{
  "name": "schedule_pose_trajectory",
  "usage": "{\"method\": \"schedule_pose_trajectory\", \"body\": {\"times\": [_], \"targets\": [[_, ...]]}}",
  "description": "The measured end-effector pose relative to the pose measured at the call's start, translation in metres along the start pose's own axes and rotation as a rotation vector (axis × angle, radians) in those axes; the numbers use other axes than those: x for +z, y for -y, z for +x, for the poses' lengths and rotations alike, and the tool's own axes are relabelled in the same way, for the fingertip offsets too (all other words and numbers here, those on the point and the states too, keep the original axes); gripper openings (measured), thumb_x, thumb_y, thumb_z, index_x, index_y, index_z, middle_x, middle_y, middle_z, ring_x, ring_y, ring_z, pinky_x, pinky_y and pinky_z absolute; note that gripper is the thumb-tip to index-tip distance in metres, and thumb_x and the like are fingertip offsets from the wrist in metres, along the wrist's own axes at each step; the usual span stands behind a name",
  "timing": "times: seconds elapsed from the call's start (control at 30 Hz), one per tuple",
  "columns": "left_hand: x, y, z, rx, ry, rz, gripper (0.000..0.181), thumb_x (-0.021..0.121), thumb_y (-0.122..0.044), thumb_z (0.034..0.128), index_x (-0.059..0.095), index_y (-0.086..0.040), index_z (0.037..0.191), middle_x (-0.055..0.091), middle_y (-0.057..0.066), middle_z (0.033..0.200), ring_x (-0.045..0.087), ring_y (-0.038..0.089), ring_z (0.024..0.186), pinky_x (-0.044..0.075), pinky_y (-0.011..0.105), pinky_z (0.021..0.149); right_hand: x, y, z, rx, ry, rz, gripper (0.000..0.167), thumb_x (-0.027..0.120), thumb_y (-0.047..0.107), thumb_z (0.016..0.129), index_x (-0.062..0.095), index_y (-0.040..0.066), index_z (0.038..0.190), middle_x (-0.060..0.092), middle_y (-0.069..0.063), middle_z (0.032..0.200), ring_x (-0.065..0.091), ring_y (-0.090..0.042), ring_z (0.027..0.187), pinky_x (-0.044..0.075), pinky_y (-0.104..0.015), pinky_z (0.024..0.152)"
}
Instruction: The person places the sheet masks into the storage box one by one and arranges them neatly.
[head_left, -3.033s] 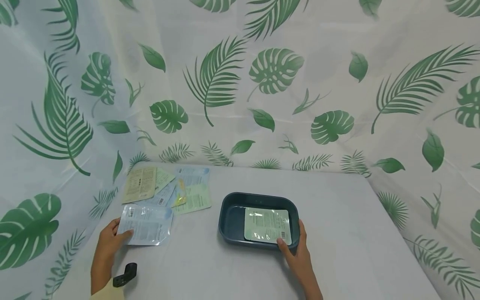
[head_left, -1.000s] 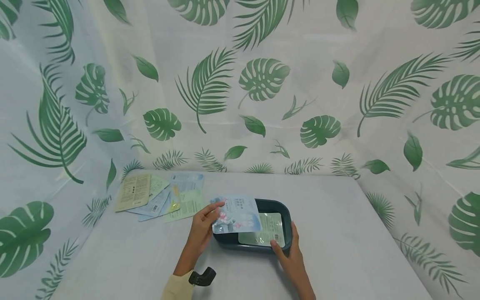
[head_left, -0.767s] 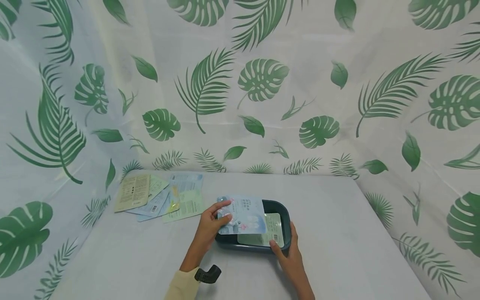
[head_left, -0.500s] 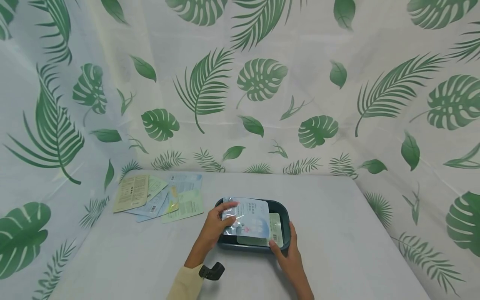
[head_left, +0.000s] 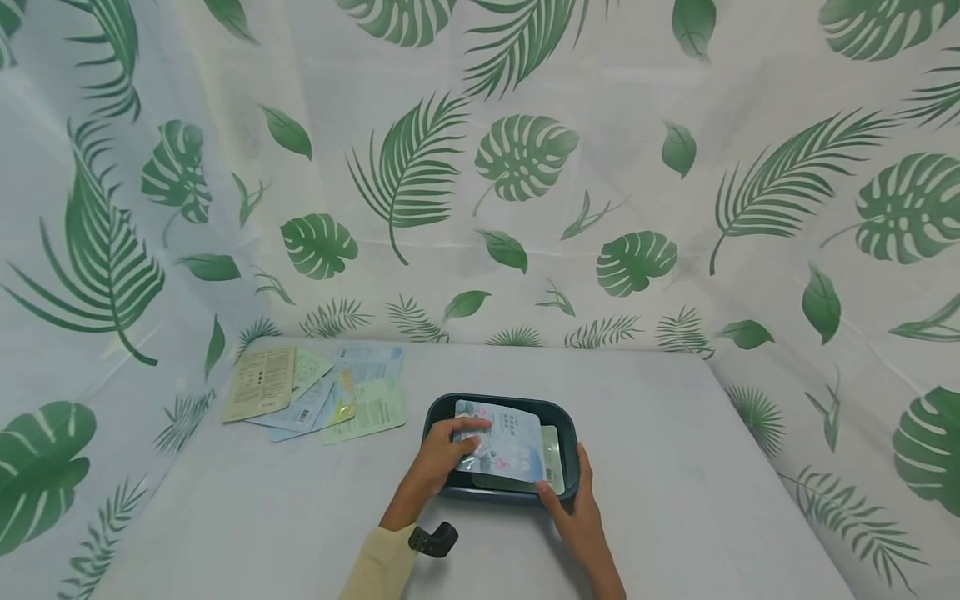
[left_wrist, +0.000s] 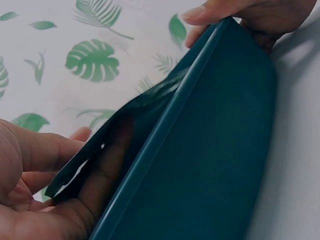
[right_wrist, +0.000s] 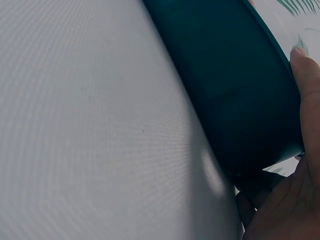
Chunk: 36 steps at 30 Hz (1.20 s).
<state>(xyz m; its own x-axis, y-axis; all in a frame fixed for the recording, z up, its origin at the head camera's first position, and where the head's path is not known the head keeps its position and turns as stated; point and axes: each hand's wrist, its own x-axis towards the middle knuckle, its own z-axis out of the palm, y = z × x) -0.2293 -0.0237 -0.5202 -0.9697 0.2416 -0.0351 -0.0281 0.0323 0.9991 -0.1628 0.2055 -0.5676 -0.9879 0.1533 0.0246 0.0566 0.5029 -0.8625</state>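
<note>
A dark blue-green tray [head_left: 491, 494] stands near the middle of the table. Between thumb and fingers, the left hand [head_left: 441, 458] holds a light blue flowered packet [head_left: 517, 433] by its left side, within the tray's rim. Below that packet lies a pale green one [head_left: 553, 458], mostly covered. In the left wrist view, the left hand [left_wrist: 55, 175] pinches the packet's edge beside the tray wall [left_wrist: 200, 130]. The right hand [head_left: 581, 517] grips the tray's lower right corner, thumb over the rim; the right wrist view shows this hand [right_wrist: 290, 200] around the tray's end [right_wrist: 225, 75].
At the table's back left lie several overlapping packets: a beige one [head_left: 261, 383], a pale green one [head_left: 375, 408] and blue ones [head_left: 375, 360]. White cloth with green leaves hangs behind the table and at both sides. A black device is on the left wrist.
The left hand has carried the blue packet from the table's left side over to the tray, and it has since dropped lower inside the rim. The right hand has kept its grip on the tray.
</note>
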Motion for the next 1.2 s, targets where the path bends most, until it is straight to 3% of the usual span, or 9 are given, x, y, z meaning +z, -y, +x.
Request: {"method": "schedule_pose_trajectory", "body": {"times": [0.13, 0.27, 0.4, 0.63, 0.87, 0.97, 1.03, 1.13, 1.2], "targets": [[0.005, 0.001, 0.002, -0.018, 0.020, -0.003, 0.032, 0.055, 0.004, 0.0917, 0.067, -0.001, 0.121, 0.046, 0.023, 0.146, 0.052, 0.025, 0.119, 0.049, 0.025, 0.084, 0.000, 0.000, 0.001, 0.004, 0.000, -0.011, 0.094, 0.064, 0.044, 0.092, 0.001, 0.021, 0.158, 0.014, -0.021, 0.162, 0.020, -0.048, 0.146, 0.022, -0.066, 0.111], [0.009, -0.001, 0.004, -0.047, 0.026, 0.006, 0.033, 0.057, 0.004, 0.0905, 0.067, 0.000, 0.122, 0.045, 0.025, 0.145, 0.057, 0.020, 0.104, 0.049, 0.022, 0.075, 0.001, 0.000, 0.001, 0.002, -0.008, -0.022, 0.094, 0.064, 0.044, 0.092, 0.001, 0.020, 0.158, 0.015, -0.022, 0.162, 0.020, -0.048, 0.145, 0.023, -0.066, 0.112], [0.013, 0.001, 0.006, -0.082, 0.040, 0.065, 0.033, 0.060, 0.003, 0.0906, 0.066, -0.001, 0.123, 0.046, 0.024, 0.144, 0.055, 0.021, 0.106, 0.049, 0.026, 0.080, 0.003, -0.002, 0.001, -0.008, -0.015, -0.006, 0.093, 0.065, 0.042, 0.092, 0.003, 0.018, 0.158, 0.014, -0.021, 0.162, 0.019, -0.047, 0.146, 0.022, -0.065, 0.112], [0.019, 0.003, 0.005, -0.104, 0.054, 0.231, 0.038, 0.061, -0.003, 0.0928, 0.060, -0.001, 0.130, 0.045, 0.023, 0.147, 0.049, 0.032, 0.124, 0.039, 0.053, 0.105, 0.001, -0.003, 0.001, -0.027, -0.010, 0.009, 0.093, 0.064, 0.039, 0.092, 0.002, 0.016, 0.158, 0.015, -0.020, 0.162, 0.020, -0.046, 0.146, 0.021, -0.065, 0.113], [0.022, 0.002, 0.004, -0.018, -0.036, 0.392, 0.031, 0.061, -0.004, 0.0911, 0.063, 0.009, 0.119, 0.049, 0.032, 0.135, 0.043, 0.045, 0.131, 0.031, 0.059, 0.110, 0.001, -0.003, 0.001, -0.052, -0.007, 0.023, 0.092, 0.065, 0.035, 0.092, 0.002, 0.016, 0.158, 0.014, -0.020, 0.162, 0.018, -0.045, 0.147, 0.019, -0.064, 0.114], [0.019, -0.001, 0.004, 0.039, -0.067, 0.517, 0.029, 0.064, -0.003, 0.0884, 0.066, 0.011, 0.114, 0.058, 0.030, 0.122, 0.054, 0.041, 0.117, 0.042, 0.053, 0.101, 0.001, -0.003, 0.000, -0.054, -0.009, 0.022, 0.092, 0.065, 0.036, 0.092, 0.003, 0.017, 0.158, 0.015, -0.020, 0.162, 0.019, -0.045, 0.147, 0.020, -0.064, 0.114], [0.016, -0.003, 0.004, 0.048, -0.086, 0.585, 0.028, 0.066, -0.002, 0.0866, 0.067, 0.010, 0.112, 0.064, 0.024, 0.108, 0.060, 0.031, 0.098, 0.051, 0.044, 0.086, 0.001, -0.002, 0.000, -0.056, -0.008, 0.022, 0.092, 0.065, 0.036, 0.092, 0.003, 0.016, 0.158, 0.015, -0.020, 0.162, 0.019, -0.045, 0.147, 0.020, -0.064, 0.113], [0.010, -0.004, 0.004, 0.033, -0.110, 0.643, 0.029, 0.069, 0.000, 0.0845, 0.068, 0.008, 0.113, 0.067, 0.016, 0.095, 0.057, 0.019, 0.080, 0.049, 0.032, 0.068, 0.001, -0.003, 0.000, -0.053, -0.003, 0.021, 0.093, 0.066, 0.036, 0.092, 0.003, 0.016, 0.158, 0.015, -0.020, 0.162, 0.018, -0.045, 0.147, 0.020, -0.064, 0.114], [0.008, -0.004, 0.004, 0.019, -0.119, 0.658, 0.031, 0.069, 0.001, 0.0836, 0.067, 0.007, 0.114, 0.068, 0.017, 0.096, 0.057, 0.019, 0.079, 0.049, 0.032, 0.067, 0.001, -0.004, 0.000, -0.049, -0.002, 0.022, 0.094, 0.066, 0.036, 0.092, 0.003, 0.017, 0.158, 0.014, -0.019, 0.163, 0.018, -0.044, 0.147, 0.020, -0.064, 0.114]]}}
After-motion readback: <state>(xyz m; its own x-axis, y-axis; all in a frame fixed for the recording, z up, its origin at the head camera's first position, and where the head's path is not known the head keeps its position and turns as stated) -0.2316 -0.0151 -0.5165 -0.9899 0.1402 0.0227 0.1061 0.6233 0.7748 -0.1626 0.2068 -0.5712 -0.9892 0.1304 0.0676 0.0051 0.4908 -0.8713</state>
